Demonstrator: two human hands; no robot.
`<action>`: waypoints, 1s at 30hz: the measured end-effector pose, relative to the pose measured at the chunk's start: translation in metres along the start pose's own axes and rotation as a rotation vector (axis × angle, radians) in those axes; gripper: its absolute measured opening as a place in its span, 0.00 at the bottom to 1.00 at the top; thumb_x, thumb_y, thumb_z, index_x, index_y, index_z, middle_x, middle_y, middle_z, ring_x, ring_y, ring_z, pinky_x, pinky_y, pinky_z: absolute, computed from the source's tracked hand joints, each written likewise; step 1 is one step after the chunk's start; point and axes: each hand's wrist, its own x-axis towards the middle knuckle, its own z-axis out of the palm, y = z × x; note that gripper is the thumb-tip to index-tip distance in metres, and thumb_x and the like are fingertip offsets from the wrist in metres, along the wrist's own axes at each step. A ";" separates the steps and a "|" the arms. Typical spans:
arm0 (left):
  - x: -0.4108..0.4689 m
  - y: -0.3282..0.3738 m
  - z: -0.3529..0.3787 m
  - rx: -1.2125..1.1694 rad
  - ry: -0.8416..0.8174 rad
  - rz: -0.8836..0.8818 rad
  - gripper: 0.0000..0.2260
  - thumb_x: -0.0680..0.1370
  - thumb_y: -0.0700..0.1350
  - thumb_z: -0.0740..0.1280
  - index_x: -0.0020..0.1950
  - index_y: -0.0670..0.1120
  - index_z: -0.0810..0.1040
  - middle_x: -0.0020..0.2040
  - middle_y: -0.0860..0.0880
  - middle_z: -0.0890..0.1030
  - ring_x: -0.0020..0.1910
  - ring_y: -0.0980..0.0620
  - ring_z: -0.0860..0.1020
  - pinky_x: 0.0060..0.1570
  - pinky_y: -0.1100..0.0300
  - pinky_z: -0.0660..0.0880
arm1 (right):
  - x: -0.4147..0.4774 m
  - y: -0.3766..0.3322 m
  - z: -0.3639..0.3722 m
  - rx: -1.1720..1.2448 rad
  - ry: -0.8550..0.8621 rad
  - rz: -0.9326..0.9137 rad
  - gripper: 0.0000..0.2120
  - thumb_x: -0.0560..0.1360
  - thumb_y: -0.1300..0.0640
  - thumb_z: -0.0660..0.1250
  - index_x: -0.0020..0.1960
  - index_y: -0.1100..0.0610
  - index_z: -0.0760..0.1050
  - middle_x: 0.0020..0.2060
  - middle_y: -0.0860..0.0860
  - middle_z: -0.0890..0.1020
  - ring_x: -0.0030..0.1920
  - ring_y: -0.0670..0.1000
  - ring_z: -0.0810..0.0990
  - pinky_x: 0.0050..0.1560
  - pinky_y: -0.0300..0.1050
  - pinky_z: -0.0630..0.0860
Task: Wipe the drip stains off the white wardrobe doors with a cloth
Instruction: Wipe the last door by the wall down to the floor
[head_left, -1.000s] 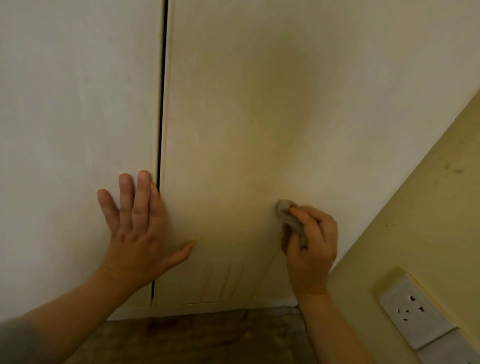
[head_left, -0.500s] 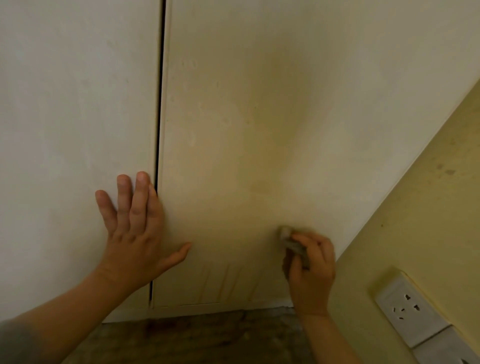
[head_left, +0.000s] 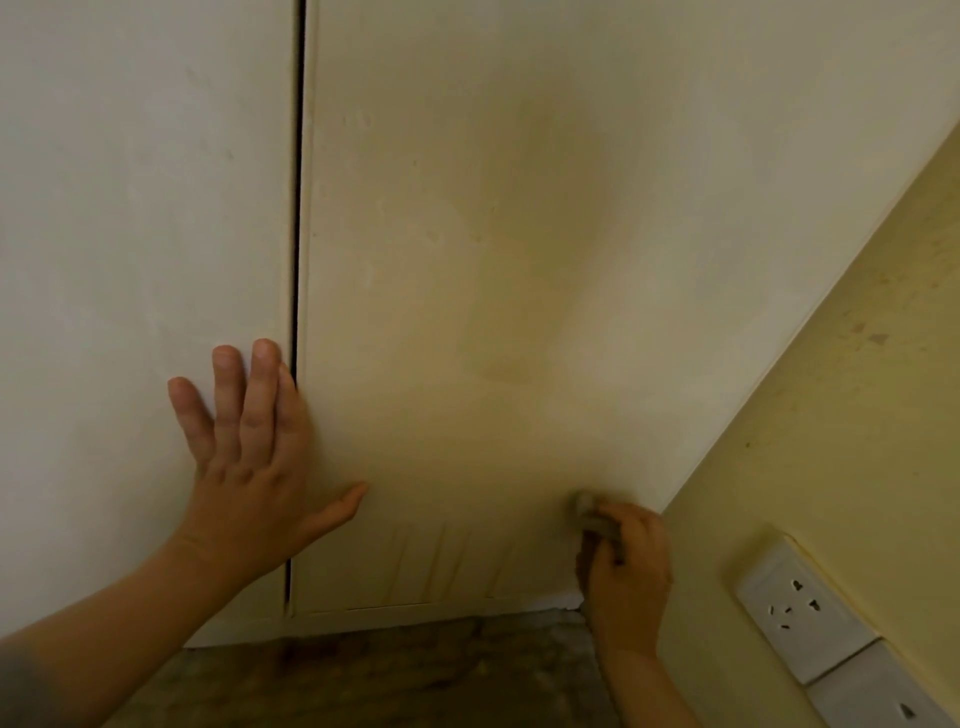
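Note:
Two white wardrobe doors fill the view, the left door (head_left: 130, 234) and the right door (head_left: 467, 234), split by a dark vertical gap. My left hand (head_left: 249, 467) presses flat across that gap low down, fingers straight and spread. My right hand (head_left: 626, 566) grips a small grey cloth (head_left: 589, 512) against the right door's lower right corner. Several thin brown drip stains (head_left: 441, 566) run down the right door near its bottom edge, between my two hands.
A yellow wall (head_left: 831, 467) meets the right door on the right and carries a white power socket (head_left: 795, 608) with a second plate below it. A dark mottled floor (head_left: 389, 670) runs under the doors.
My right hand has slid the cloth down the right door toward its bottom right corner. My left hand has stayed flat in the same place.

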 end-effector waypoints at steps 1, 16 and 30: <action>0.000 0.000 0.000 0.001 0.004 -0.001 0.52 0.71 0.68 0.61 0.79 0.35 0.42 0.80 0.40 0.39 0.78 0.38 0.38 0.72 0.33 0.38 | 0.011 -0.004 -0.005 0.014 0.098 0.061 0.12 0.72 0.65 0.62 0.52 0.59 0.80 0.49 0.54 0.77 0.49 0.54 0.77 0.49 0.47 0.75; -0.001 -0.003 -0.006 0.017 -0.028 0.030 0.51 0.71 0.67 0.61 0.79 0.36 0.42 0.80 0.41 0.39 0.79 0.38 0.39 0.74 0.36 0.37 | -0.043 -0.003 0.013 0.118 -0.233 0.097 0.13 0.68 0.64 0.63 0.47 0.48 0.76 0.45 0.41 0.73 0.47 0.47 0.77 0.49 0.22 0.66; -0.013 -0.072 -0.031 0.097 -0.148 0.396 0.41 0.76 0.62 0.59 0.80 0.40 0.51 0.81 0.42 0.49 0.80 0.42 0.49 0.78 0.44 0.47 | -0.038 -0.144 0.074 0.302 -0.096 -0.493 0.12 0.76 0.61 0.67 0.59 0.60 0.80 0.53 0.52 0.75 0.51 0.52 0.76 0.52 0.41 0.75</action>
